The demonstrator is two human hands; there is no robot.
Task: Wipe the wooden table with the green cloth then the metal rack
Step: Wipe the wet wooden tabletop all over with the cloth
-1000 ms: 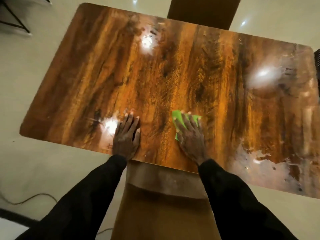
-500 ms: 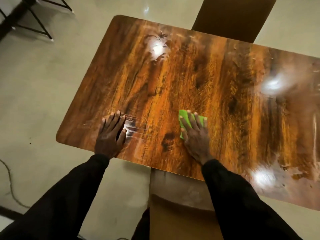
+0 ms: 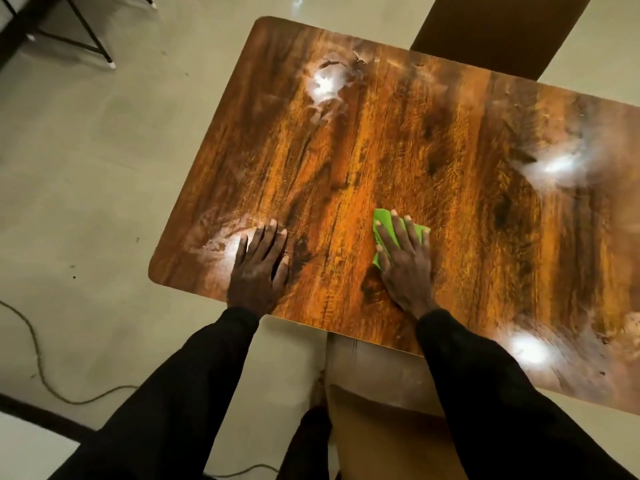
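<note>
Nearest me, my two black sleeves (image 3: 194, 393) reach forward over the pale floor (image 3: 86, 168); between them a brown chair seat (image 3: 377, 407) sits tucked partly under the near edge of the wooden table (image 3: 346, 150); a thin cable (image 3: 33, 355) snakes over the floor off to my left.

My left hand (image 3: 258, 268) lies flat on the tabletop close to the near-left corner, palm down, fingers straight and held close together, holding nothing; a bright glare spot sits just beside its little finger.

My right hand (image 3: 403, 265) lies palm down further along the near edge, fingers straight and slightly spread, pressing the green cloth (image 3: 382, 223) flat to the wood; the cloth is mostly covered by the hand and shows past my fingertips and along the thumb side; the two hands are apart, with bare wood between them.

Further in, the glossy surface carries cloudy smears around more glare spots; past the far edge stands a dark brown chair back (image 3: 502, 32); off the far-left corner, well apart from the table, a black metal frame (image 3: 83, 41) stands on the floor.
</note>
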